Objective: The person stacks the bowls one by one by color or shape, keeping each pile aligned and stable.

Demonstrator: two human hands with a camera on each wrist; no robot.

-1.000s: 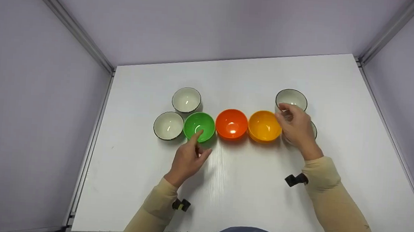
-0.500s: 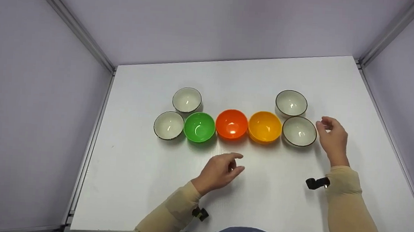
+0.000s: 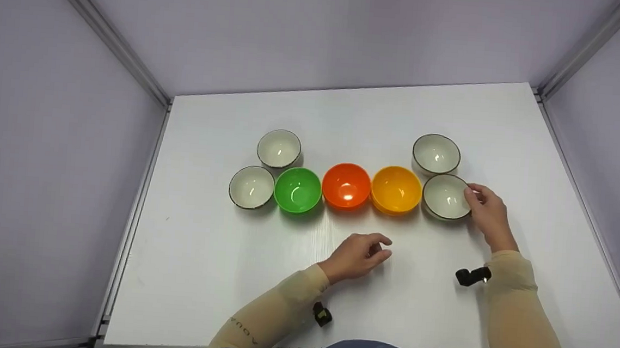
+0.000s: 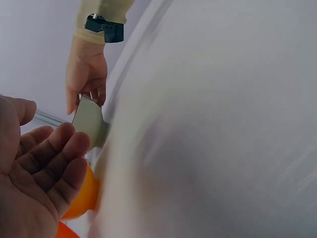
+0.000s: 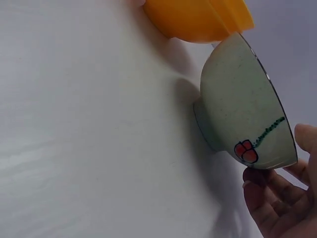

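The right hand (image 3: 487,211) had its fingertips at the rim of the near white bowl (image 3: 446,197), which stood on the table (image 3: 535,157) just left of that hand, touching the yellow bowl (image 3: 396,190); whether the fingers truly pinched the rim I could not tell. The left hand (image 3: 358,255) hovered with loosely curled fingers, holding nothing, the orange bowl (image 3: 346,185) just beyond it.

Green bowl (image 3: 298,189), orange bowl (image 3: 346,185), yellow bowl (image 3: 396,190)
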